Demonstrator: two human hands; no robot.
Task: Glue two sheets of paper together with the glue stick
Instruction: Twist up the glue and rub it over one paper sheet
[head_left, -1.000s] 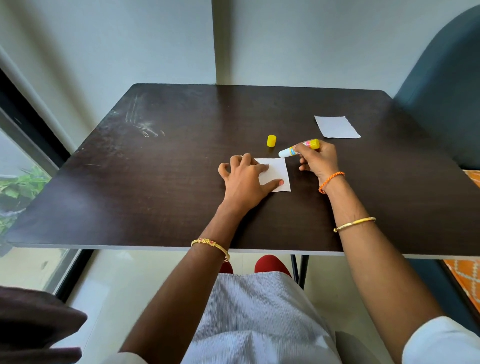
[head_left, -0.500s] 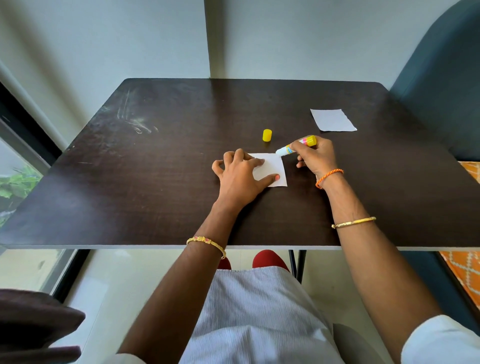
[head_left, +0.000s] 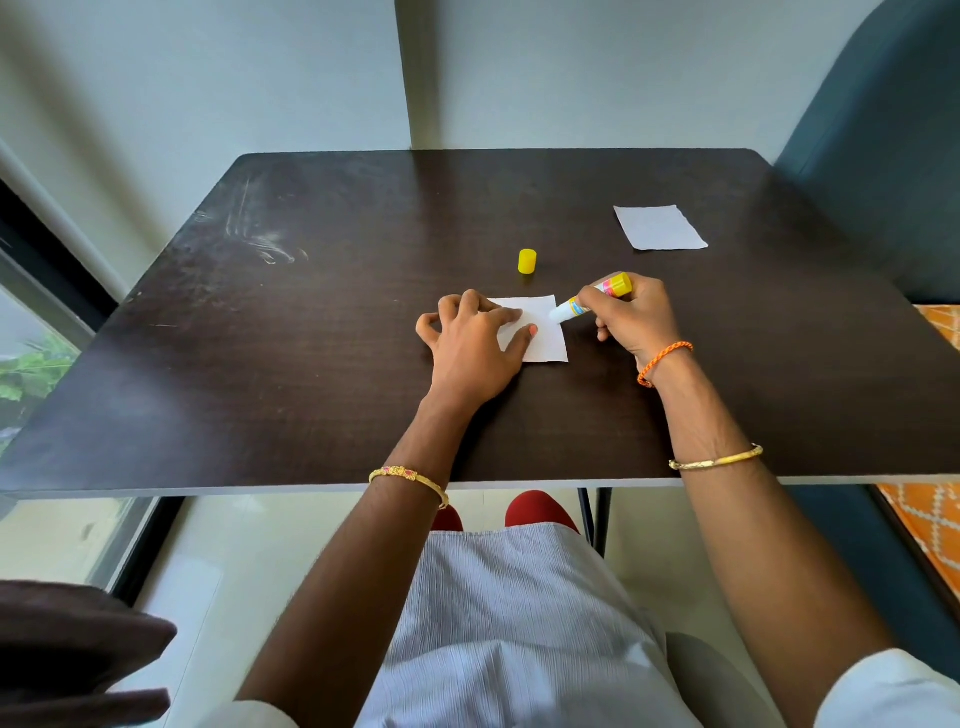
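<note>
A small white paper sheet (head_left: 545, 338) lies on the dark table (head_left: 311, 364). My left hand (head_left: 470, 345) presses its left part down with spread fingertips and thumb. My right hand (head_left: 636, 317) grips the uncapped glue stick (head_left: 592, 300), tilted, with its white tip touching the sheet's right upper edge. The yellow cap (head_left: 527, 261) stands alone just behind the sheet. A second white sheet (head_left: 658, 227) lies flat at the back right of the table.
A dark teal chair back (head_left: 883, 156) rises at the right. An orange patterned cushion (head_left: 935, 509) shows beneath the table's right edge. A window (head_left: 31, 374) runs along the left wall.
My right hand has lowered the glue stick so that its tip now meets the sheet's right edge. My left hand keeps pressing the sheet in place.
</note>
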